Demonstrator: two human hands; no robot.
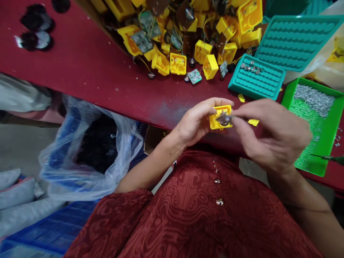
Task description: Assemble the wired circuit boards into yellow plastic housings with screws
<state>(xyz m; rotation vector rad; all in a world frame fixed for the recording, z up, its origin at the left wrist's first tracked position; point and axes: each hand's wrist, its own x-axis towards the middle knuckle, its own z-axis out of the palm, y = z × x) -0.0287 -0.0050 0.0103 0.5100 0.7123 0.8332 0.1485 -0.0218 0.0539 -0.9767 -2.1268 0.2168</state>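
Observation:
My left hand (192,120) grips a small open yellow plastic case (213,123) by its edges, just above the table's front edge. Inside the case sits a dark, roundish metallic part (223,120), partly blurred. My right hand (274,132) is closed in a pinch at the case's right side. Its fingertips meet a small greyish piece over the metallic part; what exactly they hold is too blurred to name. Two little yellow plastic pieces, one a tab (253,122) beside my right fingers and another tab (241,98) farther back, lie on the table.
Yellow cases (178,63) with wired circuit boards (194,76) pile up at the back. A teal tray (256,80) carries several button cells. Screws fill part of a green tray (322,168), near a screwdriver (329,158). Left stands a plastic-lined blue crate (49,157) with black parts.

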